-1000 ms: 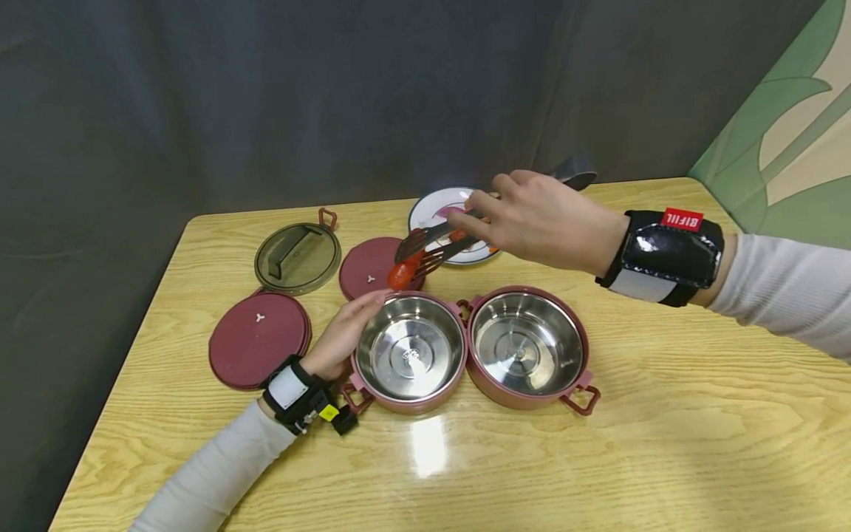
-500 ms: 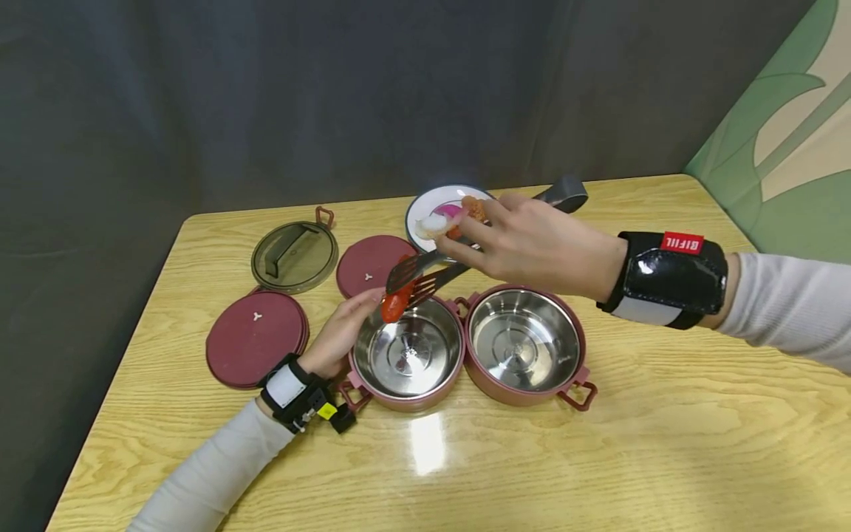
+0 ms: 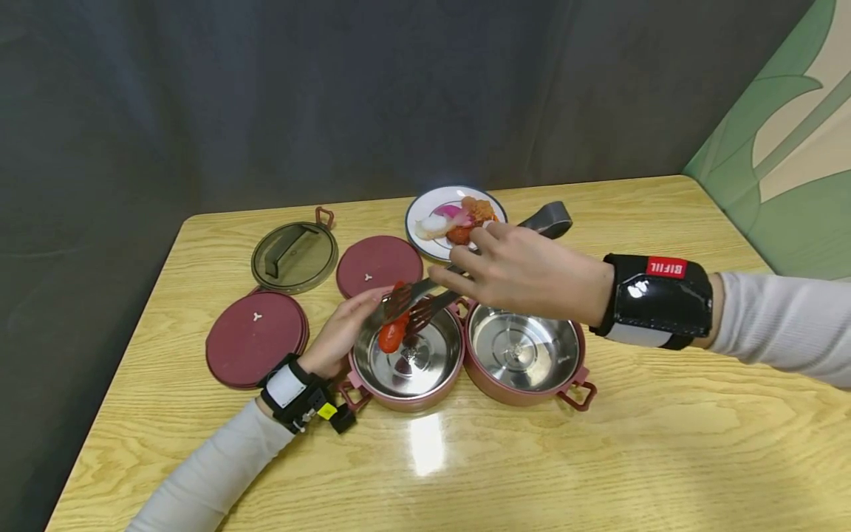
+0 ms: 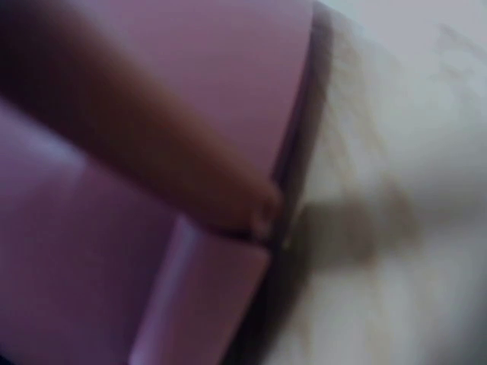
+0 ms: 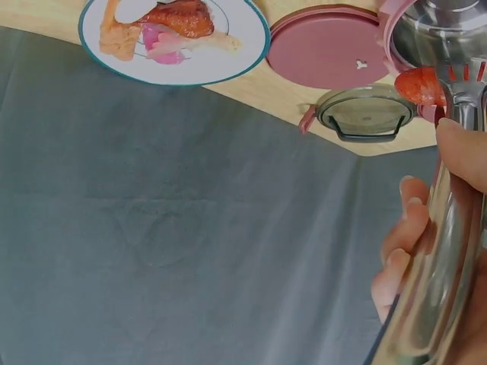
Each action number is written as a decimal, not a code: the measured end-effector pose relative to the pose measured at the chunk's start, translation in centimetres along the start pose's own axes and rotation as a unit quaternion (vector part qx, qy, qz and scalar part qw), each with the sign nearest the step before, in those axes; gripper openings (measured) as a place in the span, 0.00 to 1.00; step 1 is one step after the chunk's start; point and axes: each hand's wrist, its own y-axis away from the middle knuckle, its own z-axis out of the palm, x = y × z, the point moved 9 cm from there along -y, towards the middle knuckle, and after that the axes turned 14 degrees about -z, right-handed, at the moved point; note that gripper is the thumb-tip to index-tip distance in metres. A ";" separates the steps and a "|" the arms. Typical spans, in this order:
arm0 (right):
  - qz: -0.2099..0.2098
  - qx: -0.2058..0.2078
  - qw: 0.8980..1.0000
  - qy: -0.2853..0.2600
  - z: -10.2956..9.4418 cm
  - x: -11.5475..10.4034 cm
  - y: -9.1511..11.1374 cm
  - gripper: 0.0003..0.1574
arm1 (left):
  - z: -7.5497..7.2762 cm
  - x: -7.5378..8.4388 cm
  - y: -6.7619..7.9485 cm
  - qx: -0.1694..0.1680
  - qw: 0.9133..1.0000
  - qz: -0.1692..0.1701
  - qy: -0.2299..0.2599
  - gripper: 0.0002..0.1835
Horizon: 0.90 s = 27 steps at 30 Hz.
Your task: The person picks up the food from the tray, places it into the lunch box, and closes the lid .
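Observation:
My right hand grips a pair of slotted serving tongs around the middle. Between the slotted tips hangs a glossy red, sausage-like piece of food, over the left pot. It shows again as a red lump in the right wrist view, where fingers and thumb are on the tongs' metal arms. My left hand rests with extended fingers along the left outer side of that pink, steel-lined pot; its thumb is hard to make out. The blurred left wrist view has the pot's pink wall.
A matching second pot touches the left one. Behind stands a white plate with mixed food. Maroon lids, another maroon lid and a see-through lid with a handle lie left. A dark curtain closes the back.
My right hand has come down and toward me with the tongs, bringing the red food from behind the left pot's rim to over its inside. The left hand has stayed put.

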 end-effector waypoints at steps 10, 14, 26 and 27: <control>-0.007 0.008 1.000 -0.014 0.5 -0.9 -0.6 0.38 | 0.2 -0.1 0.0 -0.015 1.000 0.001 0.018 0.24; -0.007 0.008 1.000 -0.007 0.7 -1.2 -0.9 0.40 | 0.2 -0.1 0.0 -0.015 1.000 0.000 0.022 0.23; -0.014 0.015 1.000 0.004 1.1 -2.2 -2.0 0.34 | 0.2 -0.1 0.0 -0.021 0.999 0.001 0.027 0.24; -0.015 0.016 1.000 0.006 1.2 -2.3 -2.1 0.34 | 0.2 -0.1 0.0 -0.020 0.999 0.001 0.028 0.24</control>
